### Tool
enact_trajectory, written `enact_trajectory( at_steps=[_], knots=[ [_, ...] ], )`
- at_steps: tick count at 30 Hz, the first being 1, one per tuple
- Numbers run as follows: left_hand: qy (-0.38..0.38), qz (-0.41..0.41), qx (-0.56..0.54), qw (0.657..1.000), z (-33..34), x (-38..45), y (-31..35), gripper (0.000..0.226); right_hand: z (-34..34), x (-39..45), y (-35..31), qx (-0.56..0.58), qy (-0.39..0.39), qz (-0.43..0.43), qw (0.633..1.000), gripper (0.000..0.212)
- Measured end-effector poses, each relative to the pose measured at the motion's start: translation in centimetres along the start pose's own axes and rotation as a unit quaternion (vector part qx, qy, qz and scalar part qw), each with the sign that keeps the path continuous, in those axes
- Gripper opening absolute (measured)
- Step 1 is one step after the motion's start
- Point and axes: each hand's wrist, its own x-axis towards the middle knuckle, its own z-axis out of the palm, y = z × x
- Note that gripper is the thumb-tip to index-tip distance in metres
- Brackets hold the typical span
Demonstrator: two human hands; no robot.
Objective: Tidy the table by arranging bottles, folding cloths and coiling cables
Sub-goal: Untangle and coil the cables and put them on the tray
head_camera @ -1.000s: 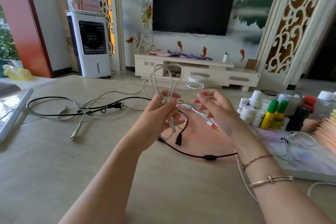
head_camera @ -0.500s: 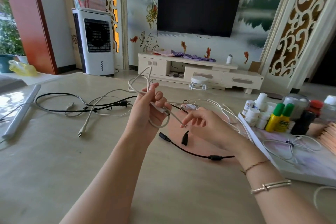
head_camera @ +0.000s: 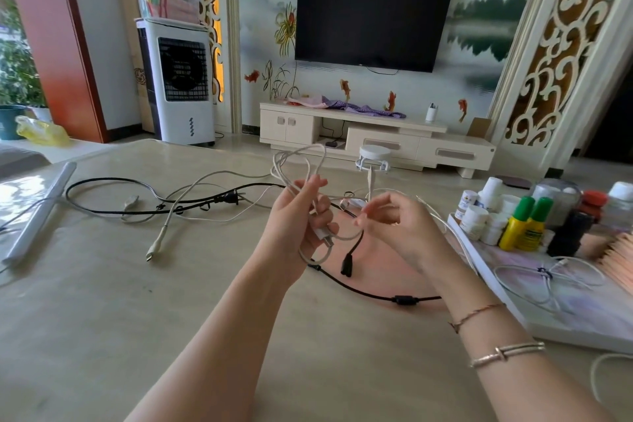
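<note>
My left hand (head_camera: 298, 226) grips a thin white cable (head_camera: 301, 158) wound into loops; some loops stand above the fist and one hangs below it. My right hand (head_camera: 400, 226) is close beside it with curled fingers, pinching the same cable's loose end, whose plug (head_camera: 370, 178) sticks up above the fingers. On the table lie a black power cable (head_camera: 154, 209), another white cable (head_camera: 161, 236) and a black cable with a ferrite bead (head_camera: 404, 300). Bottles stand at the right: two yellow ones with green caps (head_camera: 520, 229) and several small white ones (head_camera: 476, 219).
A white board (head_camera: 513, 312) at the right carries the bottles, a tied white cable coil (head_camera: 548, 274) and a pink folded cloth (head_camera: 616, 260). A grey rolled tube (head_camera: 41, 212) lies at the left. A black bottle (head_camera: 568, 233) stands among the bottles.
My left hand has turned upright so the loops stand above the fist. My right hand has risen toward it and brought the cable's plug end up.
</note>
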Motion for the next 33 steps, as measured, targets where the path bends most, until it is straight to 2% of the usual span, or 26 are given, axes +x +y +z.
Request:
enact_trajectory(
  at_steps=[3, 6, 10, 14, 18, 21, 23, 26, 30, 31, 33],
  knots=[
    [0.027, -0.003, 0.102, 0.994, 0.2, -0.2, -0.9, 0.01, -0.2, 0.3, -0.3, 0.073, 0.028, -0.016, 0.997, 0.024],
    [0.02, -0.013, 0.161, 0.987, 0.6, -0.4, -1.7, 0.012, -0.4, 0.1, -0.2, 0.02, 0.042, -0.023, 0.999, 0.008],
    [-0.032, -0.024, 0.25, 0.968, 2.0, -0.7, -2.6, 0.015, -2.5, -0.3, 0.7, -0.039, 0.064, 0.01, 0.997, 0.02],
    [-0.136, -0.015, 0.387, 0.912, 5.1, -0.6, -4.7, 0.015, -6.4, -1.9, 0.1, -0.053, 0.001, 0.093, 0.994, 0.008],
    [-0.208, 0.028, 0.492, 0.845, 9.2, -0.5, -6.9, 0.017, -11.3, -3.7, -0.1, 0.017, -0.004, 0.149, 0.989, 0.011],
    [-0.257, 0.106, 0.586, 0.761, 12.9, 0.2, -8.6, 0.02, -15.8, -4.7, 0.6, 0.136, -0.011, 0.19, 0.972, 0.021],
    [-0.262, 0.154, 0.672, 0.676, 14.5, 1.3, -10.3, 0.023, -18.0, -5.0, 1.4, 0.185, -0.006, 0.207, 0.961, 0.017],
    [-0.262, 0.209, 0.783, 0.524, 17.2, 2.6, -13.7, 0.03, -21.1, -5.3, 3.6, 0.233, 0.03, 0.236, 0.943, 0.021],
    [-0.214, 0.173, 0.859, 0.432, 20.0, 3.1, -17.5, 0.045, -23.4, -5.9, 6.4, 0.243, 0.113, 0.265, 0.926, 0.022],
    [-0.212, 0.159, 0.871, 0.414, 20.2, 3.1, -18.2, 0.046, -23.5, -5.9, 7.1, 0.219, 0.128, 0.279, 0.926, 0.02],
    [-0.224, 0.125, 0.887, 0.385, 20.5, 3.2, -20.0, 0.046, -23.9, -5.7, 8.5, 0.144, 0.142, 0.312, 0.928, 0.031]
  ],
)
